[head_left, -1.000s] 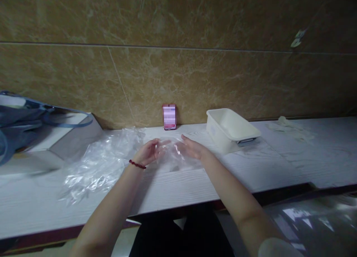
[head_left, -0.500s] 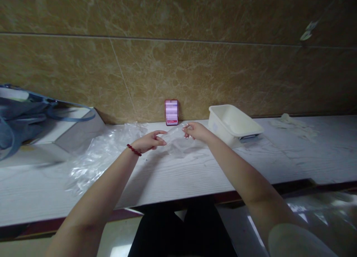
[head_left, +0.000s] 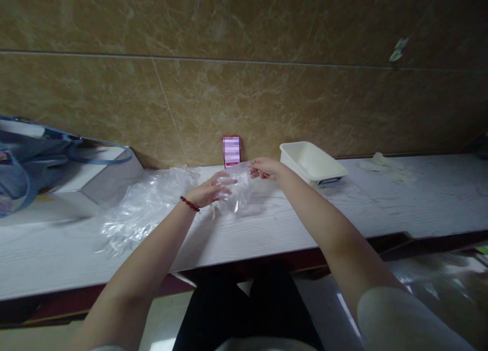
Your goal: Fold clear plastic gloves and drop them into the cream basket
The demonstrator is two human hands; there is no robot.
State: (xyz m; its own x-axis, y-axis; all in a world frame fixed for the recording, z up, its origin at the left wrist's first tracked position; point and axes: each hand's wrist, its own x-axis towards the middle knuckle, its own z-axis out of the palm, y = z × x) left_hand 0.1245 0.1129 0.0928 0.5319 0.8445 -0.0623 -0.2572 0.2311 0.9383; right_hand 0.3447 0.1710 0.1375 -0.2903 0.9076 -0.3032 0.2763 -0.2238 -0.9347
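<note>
A clear plastic bag hangs between my hands above the white wood-grain counter. My right hand pinches its upper right edge. On the bag's left side is my left hand, its fingers stretched out and apart, with a red bead bracelet at the wrist. Clear film overlaps the left fingertips; whether they are inside the bag or behind it I cannot tell. Left of my left hand lies a crumpled heap of clear plastic bags.
A phone leans upright against the brown marble wall. The white plastic bin stands right of my right hand, with pale gloves farther right. At the far left, a blue bag rests on a white box.
My left hand has moved slightly up and right, its fingers now spread against the plastic bag. The bag has been raised and widened between my hands. The view has shifted slightly.
</note>
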